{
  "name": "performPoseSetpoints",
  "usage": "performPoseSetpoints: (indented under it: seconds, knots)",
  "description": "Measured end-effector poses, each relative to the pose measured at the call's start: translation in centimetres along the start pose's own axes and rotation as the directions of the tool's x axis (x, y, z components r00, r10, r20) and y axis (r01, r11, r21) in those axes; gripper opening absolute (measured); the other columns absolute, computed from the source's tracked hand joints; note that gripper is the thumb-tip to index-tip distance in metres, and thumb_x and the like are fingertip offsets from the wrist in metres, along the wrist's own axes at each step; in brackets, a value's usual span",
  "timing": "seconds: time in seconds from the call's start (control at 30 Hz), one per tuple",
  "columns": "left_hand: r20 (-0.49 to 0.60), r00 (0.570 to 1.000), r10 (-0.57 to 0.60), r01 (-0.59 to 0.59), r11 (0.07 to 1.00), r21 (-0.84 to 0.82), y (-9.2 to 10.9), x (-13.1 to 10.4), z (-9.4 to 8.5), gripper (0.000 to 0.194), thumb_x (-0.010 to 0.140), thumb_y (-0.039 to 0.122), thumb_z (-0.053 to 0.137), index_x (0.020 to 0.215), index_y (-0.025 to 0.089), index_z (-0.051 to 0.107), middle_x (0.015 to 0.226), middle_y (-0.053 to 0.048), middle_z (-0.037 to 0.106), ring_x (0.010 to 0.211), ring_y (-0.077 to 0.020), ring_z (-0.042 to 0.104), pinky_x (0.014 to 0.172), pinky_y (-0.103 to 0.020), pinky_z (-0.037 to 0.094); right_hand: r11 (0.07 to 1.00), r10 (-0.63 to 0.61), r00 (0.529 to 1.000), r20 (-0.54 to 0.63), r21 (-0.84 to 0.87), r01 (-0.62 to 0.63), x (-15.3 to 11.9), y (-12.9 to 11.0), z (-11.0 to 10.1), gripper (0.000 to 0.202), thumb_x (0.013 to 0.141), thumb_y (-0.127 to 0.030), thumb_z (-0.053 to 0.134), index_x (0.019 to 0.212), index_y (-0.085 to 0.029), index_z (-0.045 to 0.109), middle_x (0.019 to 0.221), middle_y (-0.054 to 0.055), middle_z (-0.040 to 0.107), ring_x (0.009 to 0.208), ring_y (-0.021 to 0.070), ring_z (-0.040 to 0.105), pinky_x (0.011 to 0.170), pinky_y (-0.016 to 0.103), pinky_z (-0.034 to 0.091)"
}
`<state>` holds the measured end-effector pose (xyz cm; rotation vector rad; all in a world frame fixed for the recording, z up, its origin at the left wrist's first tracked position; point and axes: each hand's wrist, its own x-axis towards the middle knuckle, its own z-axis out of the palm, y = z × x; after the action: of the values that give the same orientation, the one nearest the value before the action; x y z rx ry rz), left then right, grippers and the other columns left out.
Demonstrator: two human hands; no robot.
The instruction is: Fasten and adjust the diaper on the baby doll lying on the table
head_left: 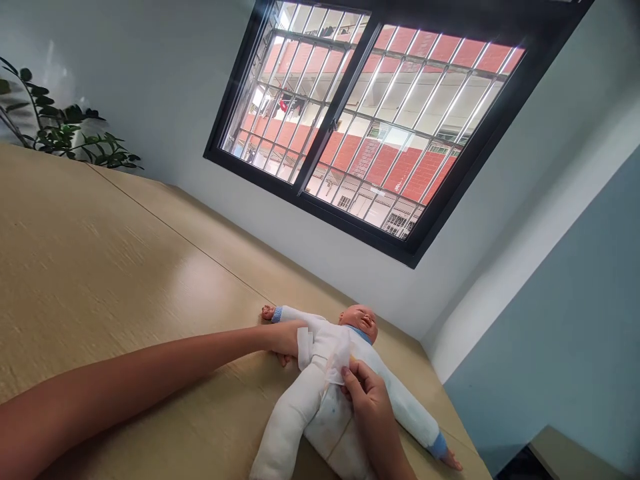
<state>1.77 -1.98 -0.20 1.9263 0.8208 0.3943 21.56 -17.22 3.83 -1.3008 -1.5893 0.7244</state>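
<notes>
A baby doll [360, 323] in a white suit with blue cuffs lies on its back on the table, arms spread. A white diaper [338, 360] lies across its middle. My right hand [371, 395] is closed, thumb and fingers pinching the diaper's edge at the doll's front. At the doll's other side is my left hand [289, 339], its fingers curled and partly hidden behind a white side flap [305, 347] of the diaper, which it appears to grip. The doll's lower legs run toward me, partly covered by my right forearm.
The wooden table [125, 260] stretches far to the left, with a seam across it. Beyond its back edge, a leafy plant [65, 127] stands at the left. A dark-framed window [300, 190] with bars is in the wall. A lower surface [575, 457] shows at bottom right.
</notes>
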Motion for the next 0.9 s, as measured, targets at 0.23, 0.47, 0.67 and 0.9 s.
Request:
performPoseSetpoints:
  seconds: [0.23, 0.47, 0.67, 0.9]
  knots:
    - [0.007, 1.000, 0.024, -0.022, 0.986, -0.164, 0.3, 0.0, -0.1, 0.011, 0.065, 0.019, 0.067, 0.075, 0.013, 0.064, 0.062, -0.002, 0.065, 0.054, -0.0161, 0.062, 0.049, -0.022, 0.050, 1.000, -0.003, 1.000, 0.013, -0.027, 0.004, 0.1, 0.3, -0.1, 0.038, 0.087, -0.054, 0.057, 0.075, -0.017, 0.058, 0.070, -0.001, 0.043, 0.069, 0.0158, 0.036, 0.062, 0.027, 0.030]
    - [0.025, 0.999, -0.042, 0.048, 0.922, -0.385, -1.3, 0.9, -2.7, 0.027, 0.064, 0.026, 0.075, 0.081, 0.017, 0.057, 0.064, 0.000, 0.064, 0.061, -0.0153, 0.065, 0.060, -0.026, 0.057, 0.998, -0.012, 0.999, 0.033, -0.060, 0.014, 0.3, 1.1, -0.3, 0.039, 0.087, -0.054, 0.055, 0.074, -0.017, 0.056, 0.068, -0.001, 0.042, 0.067, 0.0156, 0.036, 0.060, 0.027, 0.029]
    - [0.066, 0.998, -0.016, 0.046, 0.878, -0.477, -1.3, 0.7, -3.0, 0.033, 0.063, 0.026, 0.081, 0.085, 0.015, 0.058, 0.069, 0.001, 0.062, 0.060, -0.0122, 0.062, 0.065, -0.028, 0.058, 0.996, -0.025, 0.999, 0.045, -0.087, 0.029, 0.5, 1.4, -0.4, 0.039, 0.088, -0.054, 0.054, 0.075, -0.018, 0.056, 0.068, -0.001, 0.042, 0.066, 0.0157, 0.035, 0.060, 0.027, 0.028]
    - [0.125, 0.983, 0.134, -0.051, 0.854, -0.518, -0.9, 0.1, -3.3, 0.059, 0.060, 0.016, 0.085, 0.110, 0.023, 0.056, 0.080, 0.004, 0.064, 0.072, -0.0141, 0.068, 0.081, -0.031, 0.057, 0.990, -0.032, 0.998, 0.055, -0.137, 0.040, 0.5, 1.5, -0.5, 0.039, 0.089, -0.055, 0.053, 0.073, -0.018, 0.052, 0.069, -0.002, 0.040, 0.067, 0.0157, 0.036, 0.061, 0.027, 0.029]
